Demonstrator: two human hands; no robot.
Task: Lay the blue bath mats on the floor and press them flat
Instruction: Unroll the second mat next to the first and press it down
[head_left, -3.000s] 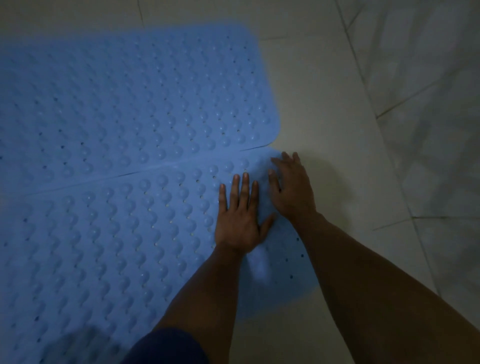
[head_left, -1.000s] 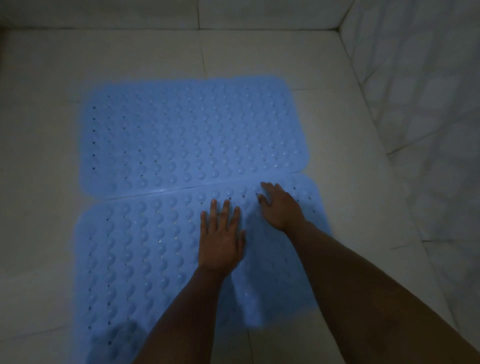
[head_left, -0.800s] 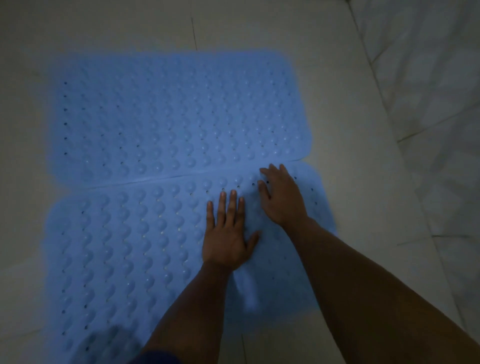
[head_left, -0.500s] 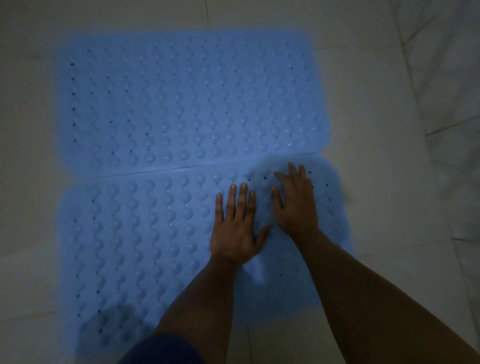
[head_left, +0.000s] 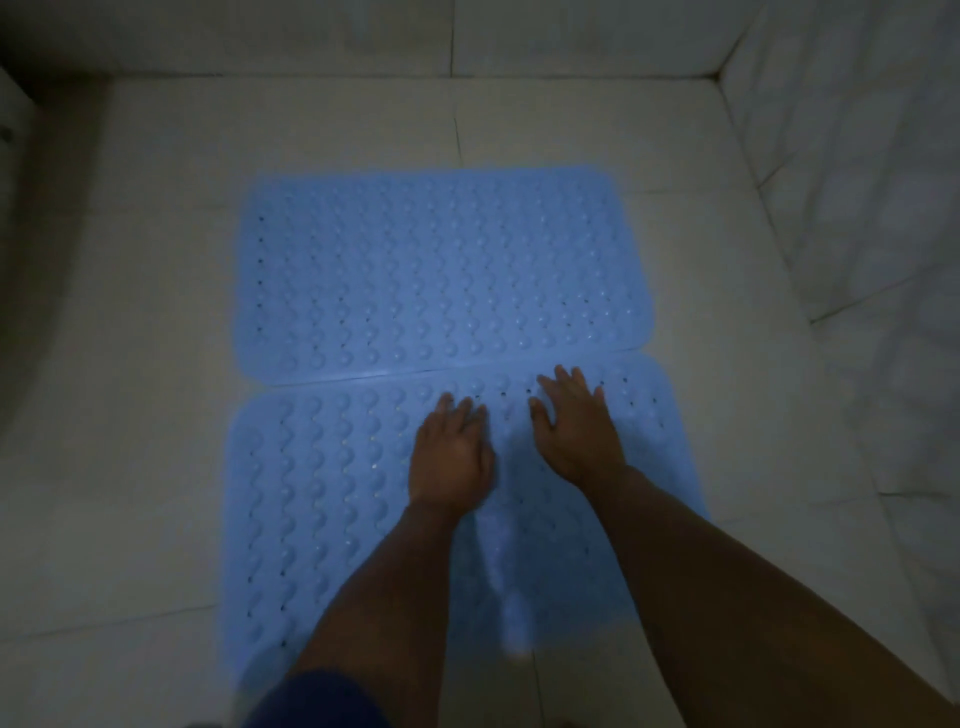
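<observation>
Two blue bath mats with rows of round bumps and small holes lie side by side on the white tiled floor. The far mat (head_left: 436, 275) lies flat, and its near long edge meets the far edge of the near mat (head_left: 322, 499). Both of my palms rest on the near mat close to that seam. My left hand (head_left: 451, 460) lies palm down near the mat's middle, fingers drawn together. My right hand (head_left: 574, 428) lies palm down just to its right, fingers slightly spread. My forearms cover part of the near mat's right half.
A white tiled wall (head_left: 857, 171) rises on the right and another runs along the back (head_left: 467, 36). Bare floor tiles (head_left: 130, 364) surround the mats on the left and right. A dark sleeve edge (head_left: 317, 699) shows at the bottom.
The view has pulled back and up, so both mats show whole. My hands stay pressed on the near mat by the seam; my left fingers have drawn closer together.
</observation>
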